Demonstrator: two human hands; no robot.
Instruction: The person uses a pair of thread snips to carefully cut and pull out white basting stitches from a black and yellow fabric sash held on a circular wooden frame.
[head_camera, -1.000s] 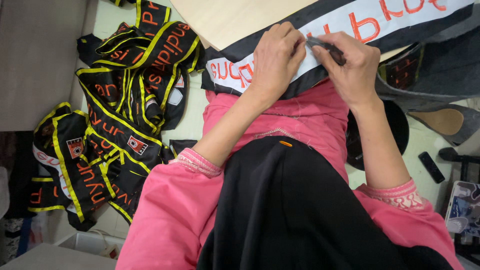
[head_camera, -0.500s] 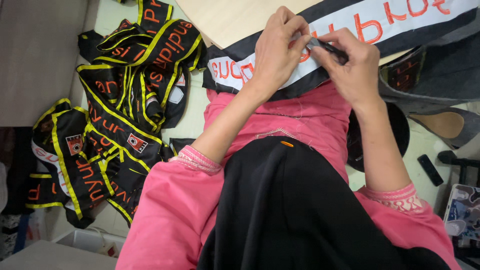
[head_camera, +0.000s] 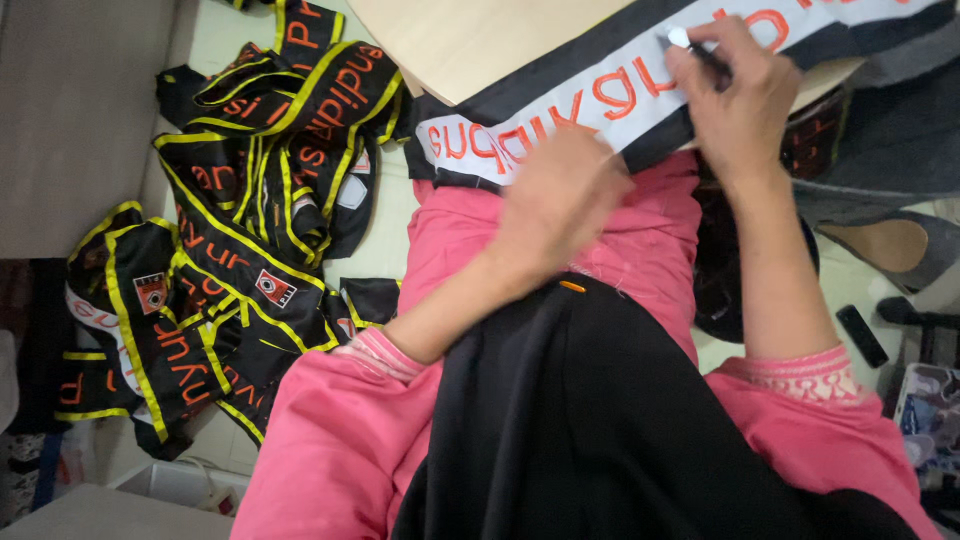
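Observation:
A long black sash with a white band and orange letters (head_camera: 620, 85) lies across a light wooden board (head_camera: 470, 40) over my lap. My left hand (head_camera: 560, 200) rests flat near the sash's lower edge, fingers closed, pressing on the cloth. My right hand (head_camera: 735, 95) grips a small dark tool with a silver tip (head_camera: 685, 42) and holds it against the white band. Both arms wear pink sleeves, and a black cloth (head_camera: 600, 420) hangs down my front.
A heap of black sashes with yellow edging and orange letters (head_camera: 230, 240) lies on the floor at the left. A grey shoe (head_camera: 890, 245) and a small black remote-like object (head_camera: 862, 335) sit at the right. A grey surface (head_camera: 70, 120) fills the upper left.
My left hand has slid down off the white band toward my lap. My right hand with the tool stays on the band. The view has tilted slightly.

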